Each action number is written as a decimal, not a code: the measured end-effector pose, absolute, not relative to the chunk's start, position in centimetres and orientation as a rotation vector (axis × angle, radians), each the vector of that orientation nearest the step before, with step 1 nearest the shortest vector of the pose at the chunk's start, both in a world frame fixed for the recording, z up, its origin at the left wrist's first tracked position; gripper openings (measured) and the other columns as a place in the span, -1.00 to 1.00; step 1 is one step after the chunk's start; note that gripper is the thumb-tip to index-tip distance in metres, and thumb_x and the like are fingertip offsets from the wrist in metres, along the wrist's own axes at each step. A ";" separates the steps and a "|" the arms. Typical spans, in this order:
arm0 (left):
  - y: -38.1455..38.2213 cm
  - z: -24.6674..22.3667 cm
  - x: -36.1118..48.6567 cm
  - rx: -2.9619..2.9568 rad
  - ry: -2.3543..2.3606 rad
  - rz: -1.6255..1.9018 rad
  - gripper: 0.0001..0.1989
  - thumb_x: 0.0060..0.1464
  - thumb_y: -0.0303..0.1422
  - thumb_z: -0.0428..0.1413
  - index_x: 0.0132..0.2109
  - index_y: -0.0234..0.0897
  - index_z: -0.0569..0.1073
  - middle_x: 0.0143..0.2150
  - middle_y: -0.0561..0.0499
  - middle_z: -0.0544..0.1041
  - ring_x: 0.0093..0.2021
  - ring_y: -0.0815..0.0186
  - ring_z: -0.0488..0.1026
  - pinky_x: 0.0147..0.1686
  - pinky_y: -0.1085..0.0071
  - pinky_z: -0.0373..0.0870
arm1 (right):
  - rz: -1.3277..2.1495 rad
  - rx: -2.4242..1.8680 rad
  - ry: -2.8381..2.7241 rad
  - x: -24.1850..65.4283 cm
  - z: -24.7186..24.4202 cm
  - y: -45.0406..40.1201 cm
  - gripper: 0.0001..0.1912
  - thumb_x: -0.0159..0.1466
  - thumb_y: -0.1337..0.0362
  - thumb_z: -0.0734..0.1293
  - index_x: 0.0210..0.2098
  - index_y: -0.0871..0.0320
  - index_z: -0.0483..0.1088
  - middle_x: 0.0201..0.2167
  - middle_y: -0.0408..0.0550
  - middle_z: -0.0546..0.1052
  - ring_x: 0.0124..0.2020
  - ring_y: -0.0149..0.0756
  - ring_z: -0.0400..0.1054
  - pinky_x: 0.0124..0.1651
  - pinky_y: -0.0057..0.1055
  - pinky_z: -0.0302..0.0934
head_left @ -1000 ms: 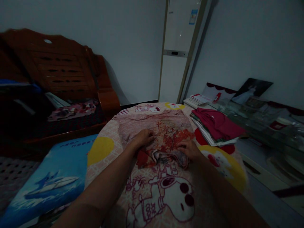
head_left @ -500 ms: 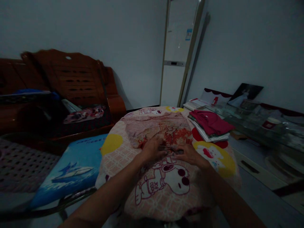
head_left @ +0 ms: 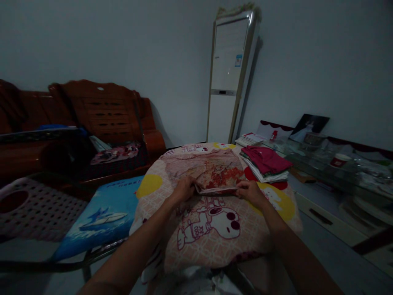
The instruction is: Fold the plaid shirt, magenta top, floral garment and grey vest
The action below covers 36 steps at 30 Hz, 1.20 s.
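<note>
A pale pink garment with a red and tan print (head_left: pixel 211 170) lies spread out on a table covered by a cartoon-dog cloth (head_left: pixel 208 250). My left hand (head_left: pixel 185 187) pinches the near left corner of the garment. At the near right corner, my right hand (head_left: pixel 249 192) grips the same edge. Between the two hands the near edge runs taut and slightly lifted. To the right of the garment sits a stack of folded clothes (head_left: pixel 267 160), dark pink on top and white and green below.
A blue chair seat with a boat picture (head_left: pixel 104 217) stands to the left, beside a woven plastic basket (head_left: pixel 37 209). Behind is a wooden sofa (head_left: pixel 101 110) with cloths. A glass-topped cabinet (head_left: pixel 310 164) runs along the right; a tall air conditioner (head_left: pixel 225 82) fills the corner.
My hands have moved apart, left hand leftward and right hand slightly rightward, drawing the garment's bunched near edge out straight. The camera view has tilted up a little.
</note>
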<state>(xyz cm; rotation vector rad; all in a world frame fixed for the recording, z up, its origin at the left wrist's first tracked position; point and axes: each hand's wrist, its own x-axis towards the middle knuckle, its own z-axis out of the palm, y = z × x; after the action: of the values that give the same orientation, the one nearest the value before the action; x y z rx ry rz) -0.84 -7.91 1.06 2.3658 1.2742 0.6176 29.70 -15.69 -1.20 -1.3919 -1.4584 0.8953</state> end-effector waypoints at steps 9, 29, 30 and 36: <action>-9.5 3.4 -5.4 2.054 0.785 0.181 -0.75 0.07 -0.20 0.11 -0.27 -0.32 0.50 -0.45 0.04 0.51 -0.54 0.40 0.42 -0.56 0.55 0.31 | 1.195 -1.408 -1.593 31.4 -0.9 -18.0 -0.82 -0.03 0.20 0.42 -0.53 0.22 0.47 -0.72 -0.24 0.36 -0.67 -0.50 0.13 -0.58 -0.53 -0.01; -8.2 -2.8 -0.6 2.468 1.185 0.509 -0.75 0.20 -0.28 -0.02 -0.23 -0.24 0.54 -0.29 -0.01 0.59 -0.24 0.25 0.49 -0.21 0.44 0.26 | 0.377 -1.857 -1.249 33.7 -3.1 -14.9 -0.81 -0.09 0.27 0.39 -0.74 0.14 0.32 -0.70 -0.12 0.40 -0.55 -0.34 0.31 -0.45 -0.44 0.11; -8.2 -2.8 -0.6 2.471 1.185 0.514 -0.74 0.20 -0.28 -0.02 -0.22 -0.24 0.55 -0.29 -0.01 0.59 -0.24 0.25 0.49 -0.21 0.44 0.26 | 0.435 -1.812 -1.228 33.8 -3.1 -15.0 -0.83 -0.10 0.28 0.37 -0.73 0.14 0.32 -0.72 -0.15 0.38 -0.60 -0.36 0.28 -0.48 -0.45 0.11; -8.5 -2.5 -0.6 2.467 1.184 0.527 -0.75 0.20 -0.30 -0.01 -0.23 -0.24 0.56 -0.29 -0.02 0.60 -0.24 0.24 0.50 -0.22 0.44 0.27 | 0.516 -1.533 -1.004 34.8 -2.6 -16.8 -0.80 -0.05 0.14 0.33 -0.53 0.16 0.38 -0.66 -0.18 0.42 -0.66 -0.39 0.25 -0.57 -0.46 0.14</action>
<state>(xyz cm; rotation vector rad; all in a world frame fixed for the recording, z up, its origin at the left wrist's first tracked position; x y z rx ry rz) -0.63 -8.46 -2.52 2.4673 1.1842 0.5268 34.77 -16.85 -2.61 -1.5331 -1.0036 0.5163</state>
